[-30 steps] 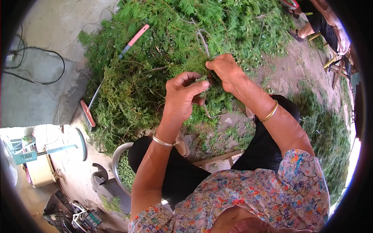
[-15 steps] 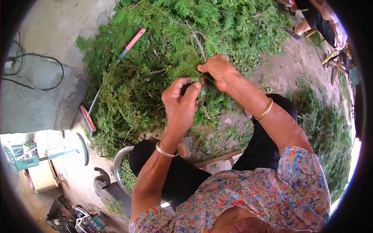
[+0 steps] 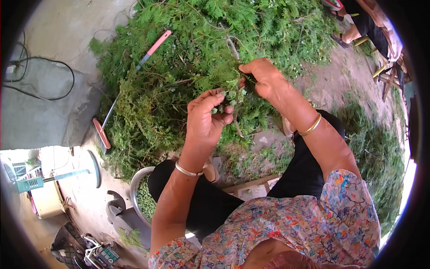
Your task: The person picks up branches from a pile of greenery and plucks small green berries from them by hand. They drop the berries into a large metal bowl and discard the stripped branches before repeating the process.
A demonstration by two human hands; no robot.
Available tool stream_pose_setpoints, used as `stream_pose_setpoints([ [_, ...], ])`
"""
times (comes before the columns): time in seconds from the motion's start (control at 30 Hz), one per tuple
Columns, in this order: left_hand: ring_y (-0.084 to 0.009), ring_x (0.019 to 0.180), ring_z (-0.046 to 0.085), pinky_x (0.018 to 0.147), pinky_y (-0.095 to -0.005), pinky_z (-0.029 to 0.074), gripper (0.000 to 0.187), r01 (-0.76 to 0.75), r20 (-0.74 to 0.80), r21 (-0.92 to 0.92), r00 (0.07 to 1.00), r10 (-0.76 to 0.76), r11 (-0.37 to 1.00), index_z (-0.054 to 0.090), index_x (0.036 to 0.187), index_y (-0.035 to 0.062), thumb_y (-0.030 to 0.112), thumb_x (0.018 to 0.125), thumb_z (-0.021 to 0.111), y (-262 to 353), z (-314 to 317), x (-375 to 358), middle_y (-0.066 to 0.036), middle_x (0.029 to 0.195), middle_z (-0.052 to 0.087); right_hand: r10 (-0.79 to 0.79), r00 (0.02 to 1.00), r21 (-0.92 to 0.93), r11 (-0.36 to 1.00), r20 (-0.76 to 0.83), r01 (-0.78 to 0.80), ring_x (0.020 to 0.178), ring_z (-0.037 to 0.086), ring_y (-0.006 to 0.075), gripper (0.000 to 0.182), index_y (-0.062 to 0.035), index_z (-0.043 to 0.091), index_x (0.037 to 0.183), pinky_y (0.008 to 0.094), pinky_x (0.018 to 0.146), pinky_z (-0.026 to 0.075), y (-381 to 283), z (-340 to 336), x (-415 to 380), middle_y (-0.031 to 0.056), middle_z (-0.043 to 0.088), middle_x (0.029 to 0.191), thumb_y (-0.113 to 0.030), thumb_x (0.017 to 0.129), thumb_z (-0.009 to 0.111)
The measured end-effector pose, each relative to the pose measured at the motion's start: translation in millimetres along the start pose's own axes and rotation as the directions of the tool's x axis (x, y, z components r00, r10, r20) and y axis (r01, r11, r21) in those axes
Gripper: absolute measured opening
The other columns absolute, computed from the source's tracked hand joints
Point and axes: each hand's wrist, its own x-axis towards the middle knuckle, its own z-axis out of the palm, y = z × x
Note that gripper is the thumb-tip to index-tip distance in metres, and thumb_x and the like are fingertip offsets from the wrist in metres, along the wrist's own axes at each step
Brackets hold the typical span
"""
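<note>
My left hand [image 3: 205,114] is closed, fingers curled around small green cones [image 3: 231,96] at the sprig. Just to its right, my right hand [image 3: 267,80] pinches a leafy conifer sprig [image 3: 237,83] between thumb and fingers. Part of the sprig is hidden behind the right fingers. Both hands are above a large heap of cut conifer branches [image 3: 156,101]. Beside my left knee stands a round metal basin [image 3: 134,188] with many small green cones in it.
A pink-handled broom [image 3: 154,47] leans across the heap at left. Another person's leg [image 3: 351,33] and a wooden stool [image 3: 388,83] are at the upper right. A black cable [image 3: 71,76] lies at left, and a fan [image 3: 92,170] stands lower left. More cut branches [image 3: 374,152] lie on the right.
My left hand has turned and its fingers have moved, so the green cones now show. My right hand has shifted slightly right with the sprig.
</note>
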Motion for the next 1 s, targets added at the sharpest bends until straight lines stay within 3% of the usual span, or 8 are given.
stream_pose_setpoints([
  [0.27, -0.0181, 0.056, 0.056, 0.039, -0.0268, 0.045, 0.013, -0.054, 0.027, 0.004, 0.998, 0.053, 0.999, 0.054, 0.090, -0.0031, 0.005, 0.081, 0.057, 3, 13, -4, -0.008, 0.071, 0.056, -0.063, 0.998, -0.081, 0.995, -0.005, 0.062, 0.055, 0.051, 0.0211, 0.006, 0.0017, 0.052, 0.077, 0.0377, 0.043, 0.043, 8, 1, -2, 0.0093, 0.051, 0.069, 0.002, 0.077, 0.058],
  [0.37, -0.0120, 0.051, 0.053, 0.037, -0.0244, 0.042, 0.014, -0.169, -0.044, 0.259, 0.981, 0.187, 0.951, 0.054, 0.088, -0.0039, 0.005, 0.080, 0.062, 0, 17, -5, -0.005, 0.068, 0.054, -0.025, 0.996, -0.142, 0.990, -0.082, 0.013, 0.054, 0.051, 0.0218, 0.006, 0.0027, 0.052, 0.075, 0.0373, 0.041, 0.042, 7, 5, -9, 0.0105, 0.052, 0.069, 0.003, 0.078, 0.057],
  [0.43, -0.0078, 0.053, 0.049, 0.037, -0.0203, 0.036, 0.013, -0.216, 0.033, 0.525, 0.972, 0.234, 0.823, 0.056, 0.085, 0.0002, 0.008, 0.080, 0.064, -6, 13, -1, -0.002, 0.067, 0.054, -0.100, 0.994, -0.198, 0.976, -0.043, 0.090, 0.053, 0.052, 0.0227, 0.005, 0.0050, 0.052, 0.075, 0.0378, 0.039, 0.041, 13, 2, -4, 0.0120, 0.053, 0.069, 0.003, 0.078, 0.056],
  [0.6, -0.0051, 0.049, 0.046, 0.036, -0.0190, 0.033, 0.009, -0.279, 0.073, 0.554, 0.955, 0.288, 0.785, 0.055, 0.084, -0.0009, 0.002, 0.079, 0.062, -7, 17, -6, -0.001, 0.064, 0.054, -0.078, 0.997, -0.132, 0.988, -0.029, 0.074, 0.055, 0.054, 0.0241, 0.006, 0.0063, 0.052, 0.076, 0.0394, 0.037, 0.040, 6, 1, -3, 0.0141, 0.054, 0.070, 0.004, 0.077, 0.057],
  [0.67, -0.0053, 0.048, 0.046, 0.037, -0.0186, 0.032, 0.007, -0.409, 0.190, 0.686, 0.899, 0.395, 0.601, 0.055, 0.085, -0.0021, 0.001, 0.080, 0.058, -10, 14, -8, -0.002, 0.063, 0.054, -0.084, 0.996, -0.135, 0.988, -0.011, 0.081, 0.055, 0.054, 0.0244, 0.006, 0.0065, 0.052, 0.076, 0.0398, 0.037, 0.040, 6, 4, -4, 0.0144, 0.054, 0.070, 0.004, 0.077, 0.058],
  [0.7, -0.0053, 0.048, 0.046, 0.037, -0.0186, 0.032, 0.007, -0.411, 0.196, 0.686, 0.899, 0.391, 0.601, 0.055, 0.085, -0.0021, 0.001, 0.080, 0.058, -6, 16, -11, -0.002, 0.063, 0.054, -0.085, 0.996, -0.136, 0.987, -0.001, 0.084, 0.055, 0.053, 0.0256, 0.010, 0.0054, 0.049, 0.077, 0.0395, 0.037, 0.041, 6, 5, -6, 0.0157, 0.052, 0.073, 0.005, 0.077, 0.059],
  [0.8, -0.0088, 0.049, 0.047, 0.036, -0.0197, 0.032, 0.009, -0.139, -0.032, 0.494, 0.983, 0.178, 0.858, 0.056, 0.087, -0.0031, 0.003, 0.081, 0.052, 4, 24, -19, -0.009, 0.063, 0.054, -0.089, 0.996, -0.109, 0.990, 0.004, 0.089, 0.054, 0.053, 0.0255, 0.010, 0.0048, 0.050, 0.077, 0.0387, 0.037, 0.042, 9, 4, -5, 0.0154, 0.052, 0.074, 0.005, 0.077, 0.059],
  [1.0, -0.0118, 0.047, 0.048, 0.035, -0.0206, 0.033, 0.011, 0.037, 0.053, 0.020, 0.998, -0.038, 0.999, 0.055, 0.085, -0.0003, 0.011, 0.086, 0.054, 12, -1, -11, -0.013, 0.066, 0.057, 0.012, 1.000, 0.004, 1.000, -0.026, -0.012, 0.055, 0.054, 0.0232, 0.007, 0.0030, 0.051, 0.082, 0.0378, 0.041, 0.046, -6, -8, 10, 0.0123, 0.054, 0.073, 0.001, 0.080, 0.057],
])
